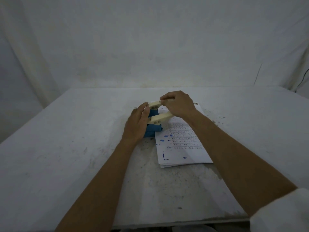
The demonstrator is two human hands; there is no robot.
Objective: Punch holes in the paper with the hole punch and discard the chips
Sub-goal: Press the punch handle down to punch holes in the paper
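Observation:
A hole punch (154,122) with a blue body and cream lever arms stands mid-table at the left edge of a stack of printed paper (182,143). The top sheet carries lines of text and blue ink blotches. My left hand (136,126) wraps the punch's left side, fingers against the blue body. My right hand (177,104) grips the raised cream lever from above and the right. The paper's left margin lies against or under the punch; the exact overlap is hidden by my hands.
The white table (66,156) is scuffed and stained, with small paper chips and specks (215,121) scattered to the right of the paper. A white cloth backdrop hangs behind the table. A white sleeve (282,213) shows at the bottom right.

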